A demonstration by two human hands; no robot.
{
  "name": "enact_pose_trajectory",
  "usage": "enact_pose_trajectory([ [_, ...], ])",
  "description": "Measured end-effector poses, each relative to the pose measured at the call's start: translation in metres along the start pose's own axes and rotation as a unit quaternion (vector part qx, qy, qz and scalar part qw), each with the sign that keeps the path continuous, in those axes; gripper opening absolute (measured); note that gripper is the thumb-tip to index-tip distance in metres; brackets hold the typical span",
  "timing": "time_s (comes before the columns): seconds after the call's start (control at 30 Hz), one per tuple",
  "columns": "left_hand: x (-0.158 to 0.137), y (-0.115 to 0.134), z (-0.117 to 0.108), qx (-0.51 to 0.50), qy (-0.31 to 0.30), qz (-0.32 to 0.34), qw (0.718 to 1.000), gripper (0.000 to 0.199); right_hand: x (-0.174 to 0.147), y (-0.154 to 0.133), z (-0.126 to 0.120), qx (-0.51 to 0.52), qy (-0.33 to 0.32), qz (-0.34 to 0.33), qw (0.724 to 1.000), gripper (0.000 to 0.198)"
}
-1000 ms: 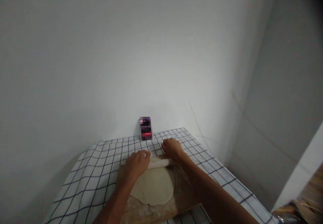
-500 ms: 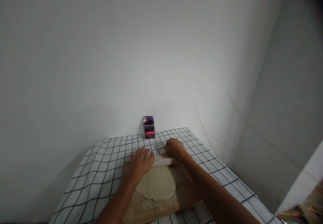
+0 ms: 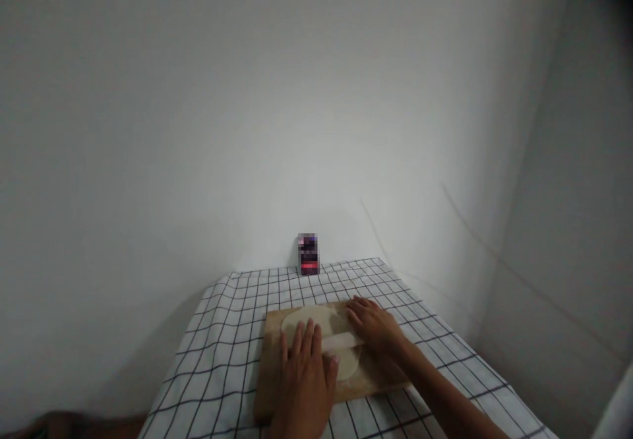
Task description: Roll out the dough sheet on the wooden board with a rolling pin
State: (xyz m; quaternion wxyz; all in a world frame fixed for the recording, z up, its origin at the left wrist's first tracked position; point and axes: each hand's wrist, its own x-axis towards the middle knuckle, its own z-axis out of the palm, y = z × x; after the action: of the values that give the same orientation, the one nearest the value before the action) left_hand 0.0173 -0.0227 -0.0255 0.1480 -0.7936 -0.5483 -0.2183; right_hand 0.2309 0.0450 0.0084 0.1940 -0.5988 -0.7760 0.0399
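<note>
A flat, pale round of dough (image 3: 312,315) lies on a wooden board (image 3: 270,376). Across its middle rests a pale rolling pin (image 3: 340,342), partly covered by both hands. My left hand (image 3: 307,376) lies flat over the pin's left part, its fingers stretched out and spread on the dough side. At the pin's right end, my right hand (image 3: 376,328) lies with its palm over the pin and its fingers extended forward, not wrapped round it. The pin's two ends are hidden beneath the hands.
The board sits on a table with a white, dark-checked cloth (image 3: 217,360). A small dark box-like object (image 3: 309,254), pixelated, stands at the back against the pale wall (image 3: 316,129). Another wall (image 3: 568,228) rises on the right.
Both hands and the rolling pin have come back towards me, from the dough's far edge to its middle. My right hand's fingers have gone from curled to extended. The view has shifted slightly.
</note>
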Motion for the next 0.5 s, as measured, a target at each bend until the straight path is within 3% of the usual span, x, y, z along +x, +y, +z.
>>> enact_pose_trajectory([
  [0.2, -0.036, -0.002, 0.009, -0.004, 0.057, 0.054, 0.997, 0.061, -0.060, 0.001, -0.007, 0.037, 0.038, -0.065, 0.996, 0.038],
  [0.4, -0.026, 0.002, -0.022, -0.055, -0.014, 0.018, 0.998, 0.049, -0.079, 0.008, -0.007, 0.047, 0.049, -0.078, 0.995, 0.021],
  [0.5, -0.016, -0.005, -0.037, -0.076, -0.011, -0.001, 0.997, 0.045, -0.076, -0.002, -0.009, 0.062, 0.045, -0.075, 0.994, 0.017],
])
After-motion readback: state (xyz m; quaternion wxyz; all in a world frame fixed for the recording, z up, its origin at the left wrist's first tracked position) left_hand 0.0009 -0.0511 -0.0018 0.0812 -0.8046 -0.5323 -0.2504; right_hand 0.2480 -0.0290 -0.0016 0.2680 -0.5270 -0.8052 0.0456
